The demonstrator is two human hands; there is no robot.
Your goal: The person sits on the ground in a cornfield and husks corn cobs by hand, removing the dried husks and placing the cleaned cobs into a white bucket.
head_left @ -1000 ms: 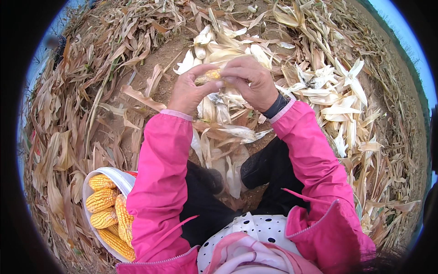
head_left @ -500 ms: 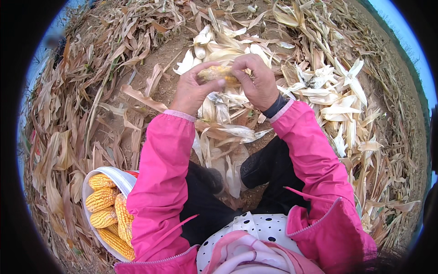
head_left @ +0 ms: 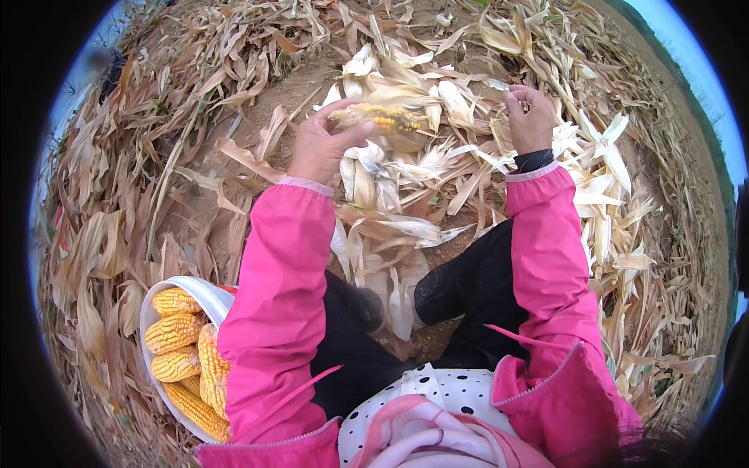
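My left hand (head_left: 321,148) is closed around one end of a corn cob (head_left: 382,117), which points to the right. The cob has yellow kernels, with pale and dark discoloured patches along it. Off to the right of the cob, my right hand (head_left: 532,123) is raised over the husks, apart from the cob. Its fingers are curled toward the thumb in a loose pinch; anything between the tips is too small to make out. Beneath the cob lie pale, dry corn husks (head_left: 394,170).
A white bucket (head_left: 212,296) of husked yellow corn cobs (head_left: 173,333) stands by my left forearm. More peeled husks (head_left: 605,152) are heaped at the right. Dry stalks and leaves (head_left: 101,257) cover the soil around. My dark shoes (head_left: 437,290) rest among the husks.
My right hand has left the cob and moved to the right. The cob stays in my left hand, with more of its right end now exposed.
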